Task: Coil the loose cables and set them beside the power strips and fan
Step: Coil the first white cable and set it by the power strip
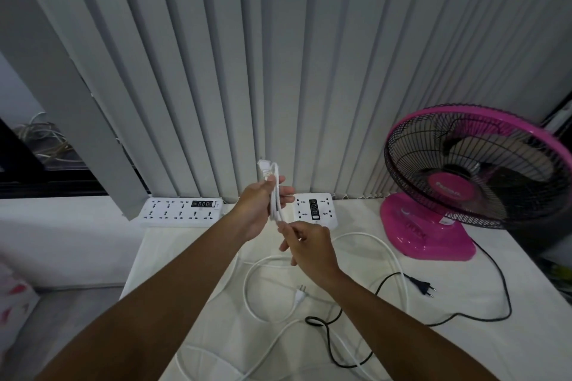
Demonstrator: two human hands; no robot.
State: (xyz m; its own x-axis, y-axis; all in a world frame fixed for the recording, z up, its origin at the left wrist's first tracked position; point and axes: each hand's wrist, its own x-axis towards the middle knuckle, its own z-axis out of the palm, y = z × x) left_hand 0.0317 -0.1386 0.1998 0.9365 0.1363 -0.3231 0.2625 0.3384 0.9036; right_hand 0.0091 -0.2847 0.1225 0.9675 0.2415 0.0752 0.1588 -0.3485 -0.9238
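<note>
Above the middle of the table (495, 349), in front of the blinds (278, 71):

1. Left hand (260, 210): raised, fingers curled round a small bundle of white cable (274, 206) folded into a few upright loops. One plug end (263, 165) sticks out on top.
2. Right hand (309, 246): just below the left, thumb and fingers pinching the same cable where it leaves the bundle.
3. Remainder of white cable: uncoiled, in wide slack loops on the table beneath the hands. Its white plug (300, 291) lies inside one loop.
4. Black cable (328, 346): loose, running from the pink fan (464, 182) at right and crossing the white loops. Its black plug (421, 285) lies free on the table.
5. Power strips: long strip (181, 210) at back left, square strip (315, 210) behind the hands, both against the blinds.

Step in hand, as judged: winding the white cable, at an early stage, with most of it not yet gathered.

Handling notes:
- Feed even lengths with the right hand so each loop matches the last.
- Let the cable roll between the fingers so it does not kink.
- Keep the left grip firm so the loops do not spring apart.
- Lift the slack clear where it crosses the black cable, or the two may snag and drag together.
</note>
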